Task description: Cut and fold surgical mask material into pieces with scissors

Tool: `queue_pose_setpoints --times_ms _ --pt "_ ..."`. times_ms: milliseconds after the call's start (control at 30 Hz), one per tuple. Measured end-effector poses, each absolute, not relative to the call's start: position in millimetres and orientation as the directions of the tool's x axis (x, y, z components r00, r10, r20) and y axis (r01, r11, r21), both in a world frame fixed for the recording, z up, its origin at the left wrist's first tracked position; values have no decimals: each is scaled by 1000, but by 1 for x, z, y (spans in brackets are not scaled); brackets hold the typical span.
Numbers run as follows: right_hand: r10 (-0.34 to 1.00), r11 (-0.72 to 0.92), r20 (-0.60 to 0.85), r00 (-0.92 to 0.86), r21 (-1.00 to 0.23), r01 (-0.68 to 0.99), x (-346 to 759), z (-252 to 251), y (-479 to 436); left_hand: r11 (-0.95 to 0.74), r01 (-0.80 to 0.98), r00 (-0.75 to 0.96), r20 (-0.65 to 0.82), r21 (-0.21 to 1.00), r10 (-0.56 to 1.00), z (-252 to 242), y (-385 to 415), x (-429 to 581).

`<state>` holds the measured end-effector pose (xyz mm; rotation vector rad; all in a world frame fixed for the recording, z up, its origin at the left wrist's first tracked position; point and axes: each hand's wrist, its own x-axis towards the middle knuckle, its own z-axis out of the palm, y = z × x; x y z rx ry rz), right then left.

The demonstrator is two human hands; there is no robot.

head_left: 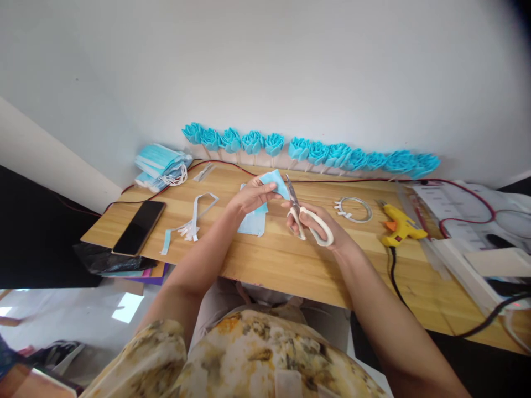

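My left hand is closed on a folded light-blue piece of mask fabric, its thumb pressed on top. My right hand holds white-handled scissors, fingers through the loops. The metal blades point up and away, right beside the fabric's right edge; whether they touch it I cannot tell. Beneath my left hand, more pale-blue fabric pieces lie on the wooden table. White strips and offcuts are left of them.
Several blue fabric flowers on sticks lean against the wall. Stacked masks and a black phone are at left. A wire coil, yellow glue gun, power strip and red-black cable are at right.
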<state>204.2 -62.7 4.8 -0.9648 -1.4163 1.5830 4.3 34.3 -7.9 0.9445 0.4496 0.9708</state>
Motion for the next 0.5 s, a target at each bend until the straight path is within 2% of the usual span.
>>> queue_pose_setpoints --times_ms 167,500 --pt "909 -54 -19 -416 -996 -73 204 2 -62 189 -453 489 66 871 870 -5 33 5" --pt "900 -47 3 -437 -993 -104 205 2 -62 45 -369 480 149 928 865 -1 31 6"
